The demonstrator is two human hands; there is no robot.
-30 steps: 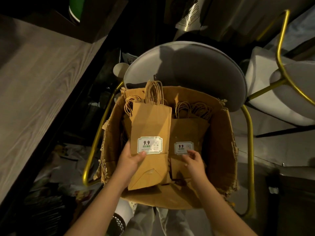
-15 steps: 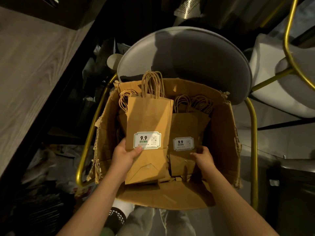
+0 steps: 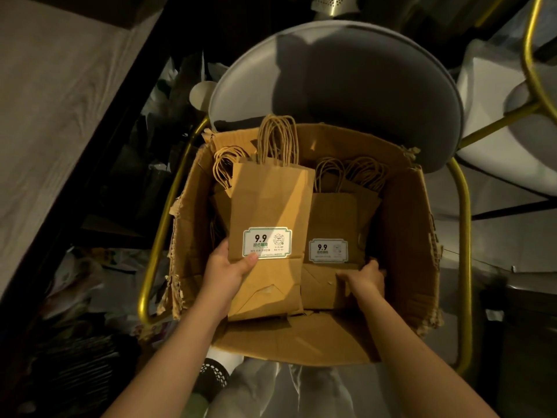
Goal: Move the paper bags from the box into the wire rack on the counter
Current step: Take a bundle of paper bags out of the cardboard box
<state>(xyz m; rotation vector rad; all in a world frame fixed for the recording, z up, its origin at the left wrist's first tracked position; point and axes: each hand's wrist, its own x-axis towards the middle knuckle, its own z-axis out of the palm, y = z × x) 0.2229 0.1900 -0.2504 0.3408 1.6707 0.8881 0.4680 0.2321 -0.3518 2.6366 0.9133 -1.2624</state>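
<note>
Head view: hands (image 3: pixel 226 274) (image 3: pixel 366 280) grip 2 bags (image 3: pixel 271 206) (image 3: pixel 337 218) inside box (image 3: pixel 404 236).

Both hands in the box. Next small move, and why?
Probably lift the right bags: the right hand grips their lower edge while they lie deep in the box, and the left hand holds the left bags raised.

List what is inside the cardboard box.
In the cardboard box, the left hand grips the left bag bundle, the right hand the right bag bundle. Bags behind and the box floor are mostly covered.
</note>
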